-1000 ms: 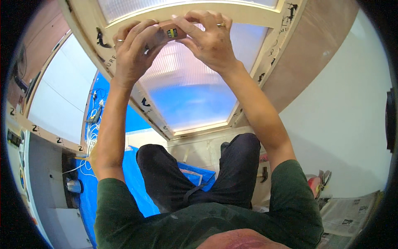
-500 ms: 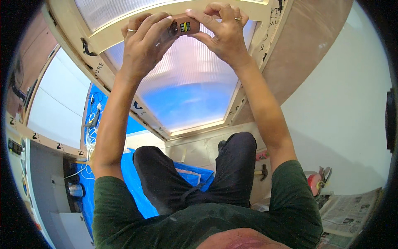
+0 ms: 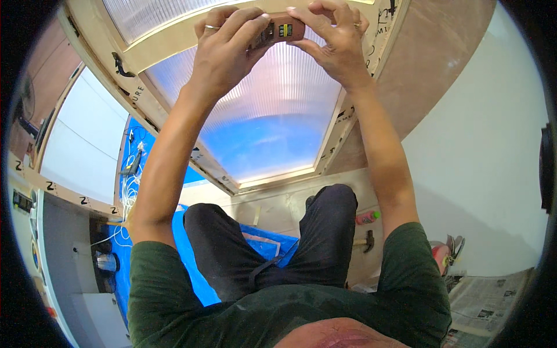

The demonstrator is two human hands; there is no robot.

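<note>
Both my hands are raised far ahead of me and together hold a small brown block-shaped object (image 3: 282,30) with a yellow and dark label. My left hand (image 3: 227,47) grips its left end, and a ring shows on one finger. My right hand (image 3: 331,36) pinches its right end with the fingertips. The object is held over the wooden crossbar of a wooden frame (image 3: 152,53) fitted with ribbed translucent plastic panels (image 3: 272,110). I am sitting with my knees in dark trousers (image 3: 243,243) below my arms.
A blue tarpaulin (image 3: 191,255) lies on the floor under my legs. A hammer (image 3: 364,242) and a pink bottle (image 3: 366,217) lie by my right knee. Newspapers (image 3: 493,298) are at the lower right. White cables (image 3: 133,185) trail at the left beside a second frame.
The view has tilted so both hands and the object sit a little higher and further right in the picture. The object has turned so its label faces me more.
</note>
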